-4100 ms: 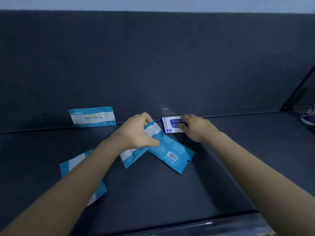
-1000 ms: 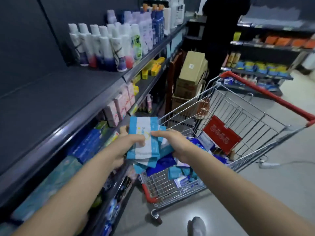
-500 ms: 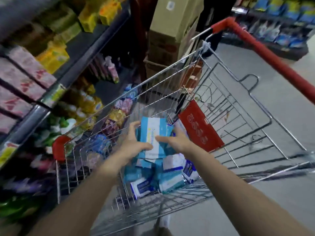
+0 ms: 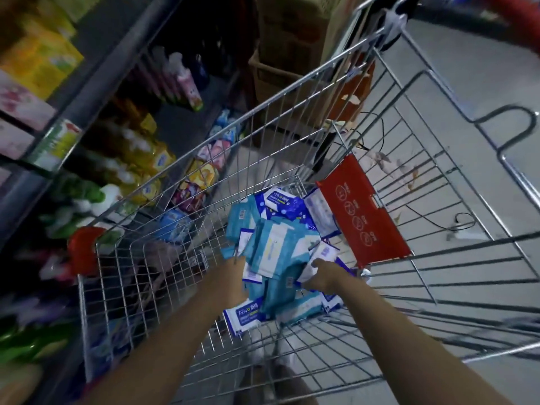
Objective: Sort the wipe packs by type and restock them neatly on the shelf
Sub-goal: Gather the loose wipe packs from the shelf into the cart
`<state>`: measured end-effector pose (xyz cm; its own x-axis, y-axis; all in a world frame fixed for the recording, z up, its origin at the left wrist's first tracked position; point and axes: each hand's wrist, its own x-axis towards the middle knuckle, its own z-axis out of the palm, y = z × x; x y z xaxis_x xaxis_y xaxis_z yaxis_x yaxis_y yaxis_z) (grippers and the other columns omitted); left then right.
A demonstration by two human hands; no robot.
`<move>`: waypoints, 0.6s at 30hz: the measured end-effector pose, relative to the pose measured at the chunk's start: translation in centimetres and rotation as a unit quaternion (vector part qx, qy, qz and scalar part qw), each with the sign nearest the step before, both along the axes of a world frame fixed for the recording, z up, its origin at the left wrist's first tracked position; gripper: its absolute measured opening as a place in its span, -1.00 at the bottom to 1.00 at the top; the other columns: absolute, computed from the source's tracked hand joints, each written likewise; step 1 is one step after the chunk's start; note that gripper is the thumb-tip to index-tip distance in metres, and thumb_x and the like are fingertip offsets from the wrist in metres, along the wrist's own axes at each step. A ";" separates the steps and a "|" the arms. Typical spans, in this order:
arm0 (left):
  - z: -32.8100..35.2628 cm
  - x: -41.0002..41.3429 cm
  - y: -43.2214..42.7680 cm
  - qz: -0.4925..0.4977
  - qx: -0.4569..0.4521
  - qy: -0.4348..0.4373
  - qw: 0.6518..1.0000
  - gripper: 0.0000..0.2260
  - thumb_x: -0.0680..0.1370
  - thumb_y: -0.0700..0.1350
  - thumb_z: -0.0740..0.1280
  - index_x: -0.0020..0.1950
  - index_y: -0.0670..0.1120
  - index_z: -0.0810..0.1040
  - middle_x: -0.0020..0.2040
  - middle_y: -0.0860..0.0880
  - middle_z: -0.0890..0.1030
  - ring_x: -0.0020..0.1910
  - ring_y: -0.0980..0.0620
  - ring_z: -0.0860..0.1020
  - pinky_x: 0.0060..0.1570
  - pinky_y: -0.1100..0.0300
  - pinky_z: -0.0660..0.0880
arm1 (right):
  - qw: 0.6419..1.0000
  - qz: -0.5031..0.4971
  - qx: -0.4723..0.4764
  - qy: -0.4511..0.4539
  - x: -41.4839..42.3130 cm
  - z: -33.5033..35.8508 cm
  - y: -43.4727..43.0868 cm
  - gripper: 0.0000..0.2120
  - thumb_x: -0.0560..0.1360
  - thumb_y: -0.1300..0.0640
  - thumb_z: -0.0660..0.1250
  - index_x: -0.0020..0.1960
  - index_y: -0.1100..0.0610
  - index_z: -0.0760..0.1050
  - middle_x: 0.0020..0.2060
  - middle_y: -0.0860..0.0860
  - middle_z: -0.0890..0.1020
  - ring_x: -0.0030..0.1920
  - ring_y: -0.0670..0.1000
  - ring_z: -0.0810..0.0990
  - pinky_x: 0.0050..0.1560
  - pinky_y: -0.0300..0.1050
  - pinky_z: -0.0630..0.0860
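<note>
Inside the cart (image 4: 146, 273), the teal packs (image 4: 274, 247) held aloft half a second ago have been lowered onto the heap, so sorting is judged unfinished. A white pack (image 4: 323, 254) is pinched by the right hand (image 4: 321, 277); the grip of the left hand (image 4: 230, 280) cannot be told.

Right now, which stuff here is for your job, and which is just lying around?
For the job: light-blue plastic wipe packs; dark-blue-and-white "75%" wipe packs; silver wire shopping cart holding them.
Just around: red plastic cart flap; yellow pouches on a shelf; pink bottles; brown cardboard boxes.
</note>
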<state>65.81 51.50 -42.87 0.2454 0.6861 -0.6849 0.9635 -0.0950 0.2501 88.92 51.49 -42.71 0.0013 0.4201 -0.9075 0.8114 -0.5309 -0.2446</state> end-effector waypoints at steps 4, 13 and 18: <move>-0.7 0.3 -0.6 -0.037 0.041 0.035 0.998 -0.23 0.47 0.12 0.39 0.54 -0.05 0.08 0.49 -0.11 0.23 0.36 -0.12 0.38 0.24 0.02 0.43 | 0.999 -0.004 0.044 -0.002 -0.4 -1.4 -0.4 -0.22 0.50 0.06 0.39 0.54 0.13 0.00 0.32 0.18 0.44 0.23 0.17 0.49 -0.01 -0.11 0.46; -7.2 4.9 1.7 -0.148 0.072 -0.028 0.986 -0.11 0.50 -0.05 0.35 0.51 0.24 -0.29 0.54 0.08 -0.35 0.54 -0.06 -0.22 0.45 -0.24 -0.01 | 0.962 -0.199 0.150 0.108 -6.1 -8.0 0.3 0.10 0.23 0.13 0.46 0.57 0.06 -0.15 0.54 0.06 0.04 0.54 0.20 -0.05 0.46 0.12 0.17; -11.3 1.2 -0.1 0.047 0.077 -0.107 0.990 -0.06 0.39 0.16 0.46 0.55 0.16 -0.11 0.57 -0.02 -0.25 0.54 -0.11 -0.23 0.46 -0.15 0.08 | 0.933 -0.281 0.197 0.111 -7.2 -9.2 0.0 -0.33 0.38 0.23 0.29 0.48 0.04 0.28 0.19 0.17 0.56 0.12 0.10 0.53 0.00 -0.13 0.49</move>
<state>67.00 51.45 -54.14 0.3040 0.8048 -0.5098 0.8963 -0.0603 0.4393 81.74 51.54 -51.90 0.1512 0.7105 -0.6872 0.3388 -0.6904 -0.6392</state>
